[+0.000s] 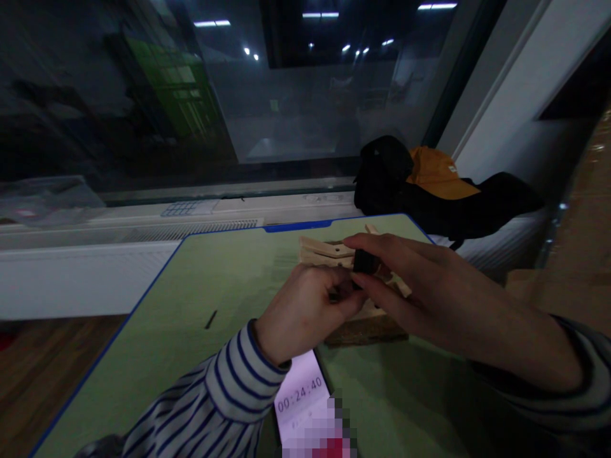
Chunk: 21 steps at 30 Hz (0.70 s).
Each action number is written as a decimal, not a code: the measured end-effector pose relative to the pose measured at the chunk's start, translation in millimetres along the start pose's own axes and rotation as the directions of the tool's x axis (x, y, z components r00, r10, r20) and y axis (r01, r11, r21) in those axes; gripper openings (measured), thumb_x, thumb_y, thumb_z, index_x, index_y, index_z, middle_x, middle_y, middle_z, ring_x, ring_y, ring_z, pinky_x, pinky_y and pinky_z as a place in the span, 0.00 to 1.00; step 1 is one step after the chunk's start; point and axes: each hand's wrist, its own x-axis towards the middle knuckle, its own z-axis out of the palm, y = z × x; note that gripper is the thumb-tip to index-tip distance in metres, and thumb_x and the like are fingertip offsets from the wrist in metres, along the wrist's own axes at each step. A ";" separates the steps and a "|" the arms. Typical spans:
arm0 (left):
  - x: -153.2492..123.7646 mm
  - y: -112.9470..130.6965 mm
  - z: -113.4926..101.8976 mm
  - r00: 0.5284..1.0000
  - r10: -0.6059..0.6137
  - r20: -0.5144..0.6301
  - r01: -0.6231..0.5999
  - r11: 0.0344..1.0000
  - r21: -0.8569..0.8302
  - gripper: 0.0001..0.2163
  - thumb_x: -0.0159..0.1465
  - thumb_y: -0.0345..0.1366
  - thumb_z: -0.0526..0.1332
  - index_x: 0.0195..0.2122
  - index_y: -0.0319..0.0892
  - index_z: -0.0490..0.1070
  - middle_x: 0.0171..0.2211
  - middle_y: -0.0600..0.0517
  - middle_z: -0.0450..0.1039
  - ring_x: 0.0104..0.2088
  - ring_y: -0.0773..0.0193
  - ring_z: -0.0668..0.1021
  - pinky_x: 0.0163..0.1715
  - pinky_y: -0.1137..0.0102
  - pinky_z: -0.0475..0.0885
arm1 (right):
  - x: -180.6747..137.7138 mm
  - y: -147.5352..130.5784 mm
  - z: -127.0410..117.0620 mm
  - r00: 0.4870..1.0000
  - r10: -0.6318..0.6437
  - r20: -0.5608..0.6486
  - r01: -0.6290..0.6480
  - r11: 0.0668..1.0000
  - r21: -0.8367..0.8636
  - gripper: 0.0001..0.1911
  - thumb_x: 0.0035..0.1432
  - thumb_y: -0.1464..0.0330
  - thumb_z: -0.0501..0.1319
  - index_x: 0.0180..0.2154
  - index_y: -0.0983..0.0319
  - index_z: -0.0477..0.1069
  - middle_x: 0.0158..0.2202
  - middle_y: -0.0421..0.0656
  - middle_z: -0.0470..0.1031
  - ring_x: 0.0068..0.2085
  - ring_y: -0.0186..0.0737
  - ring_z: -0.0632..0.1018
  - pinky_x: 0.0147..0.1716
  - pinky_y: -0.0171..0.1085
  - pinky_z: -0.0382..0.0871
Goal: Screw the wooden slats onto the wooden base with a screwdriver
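My right hand [429, 286] pinches a small black block-like piece [364, 261] between thumb and fingers. Right beside it, my left hand [305, 308] is closed, its fingertips curled in close to the black piece; what they grip is hidden. Behind and beneath both hands is a pale wooden assembly [329, 249], made of angled pieces with small dark holes. A darker brown wooden block [370, 332] shows under my fingers at the front. My hands cover much of the wooden parts, so how they join is not visible.
The green table [229, 273] has a blue edge. A lit phone [300, 388] showing a timer lies by my left wrist. A thin dark stick [210, 319] rests at left. Beyond the table are a radiator [200, 230], an orange cap [442, 173] and a black bag [382, 178].
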 end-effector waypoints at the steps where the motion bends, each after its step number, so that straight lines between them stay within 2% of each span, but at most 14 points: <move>1: 0.1 0.1 0.2 1.000 -0.001 -0.002 0.001 1.000 -0.002 0.08 0.62 0.33 0.59 0.28 0.38 0.75 0.23 0.54 0.75 0.22 0.69 0.73 0.22 0.75 0.63 | 0.7 0.0 0.2 1.000 -0.004 -0.009 0.004 1.000 0.000 0.20 0.62 0.68 0.56 0.56 0.64 0.60 0.46 0.47 0.76 0.42 0.39 0.79 0.37 0.37 0.75; 10: 1.4 2.4 -0.8 1.000 -0.027 0.014 0.027 1.000 0.014 0.08 0.61 0.33 0.59 0.29 0.37 0.76 0.26 0.52 0.78 0.25 0.68 0.75 0.24 0.75 0.65 | 2.8 -1.2 -0.7 0.999 -0.018 -0.038 0.018 1.000 -0.016 0.19 0.62 0.69 0.57 0.53 0.66 0.61 0.44 0.47 0.76 0.41 0.39 0.79 0.38 0.35 0.74; 21: 0.6 -0.3 0.3 0.999 -0.023 -0.044 0.022 1.000 -0.006 0.07 0.61 0.35 0.60 0.30 0.38 0.76 0.27 0.52 0.78 0.26 0.66 0.77 0.26 0.73 0.67 | 4.2 -1.6 0.0 0.999 -0.008 -0.032 0.008 1.000 -0.010 0.18 0.62 0.69 0.56 0.53 0.65 0.61 0.44 0.47 0.76 0.40 0.40 0.79 0.35 0.37 0.75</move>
